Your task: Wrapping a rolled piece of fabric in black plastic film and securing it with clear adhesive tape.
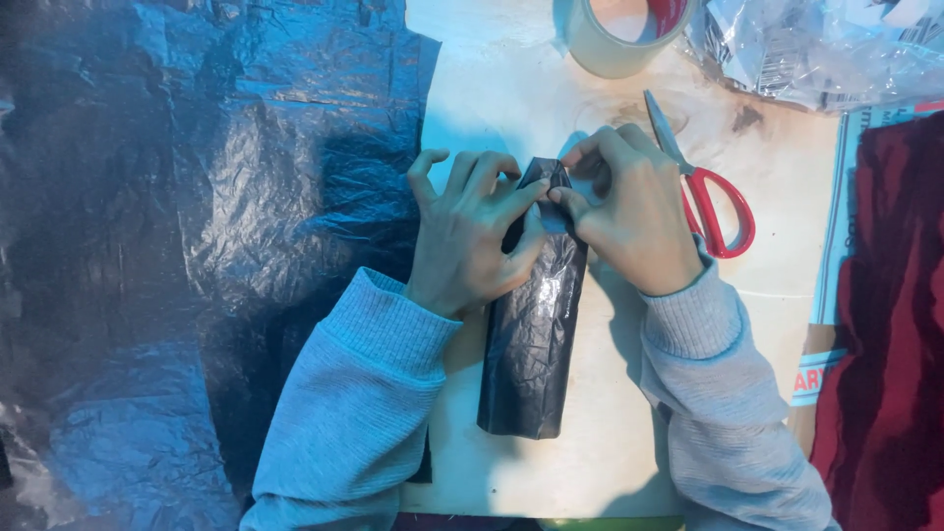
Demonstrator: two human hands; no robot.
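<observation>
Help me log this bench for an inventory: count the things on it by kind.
Black wrapped parcel, pinched by left hand and right hand: 1
Red-handled scissors: 1
Tape roll: 1
Dark plastic sheet: 1
Clear plastic bag: 1
Dark red cloth: 1
Total: 6

The hands (551, 221) cover the top end of the black wrapped bundle (531, 334), so its fold there can't be seen. The tape roll (624, 34) is cut off by the upper edge. The right hand hides part of the scissors' blade (667, 133).
</observation>
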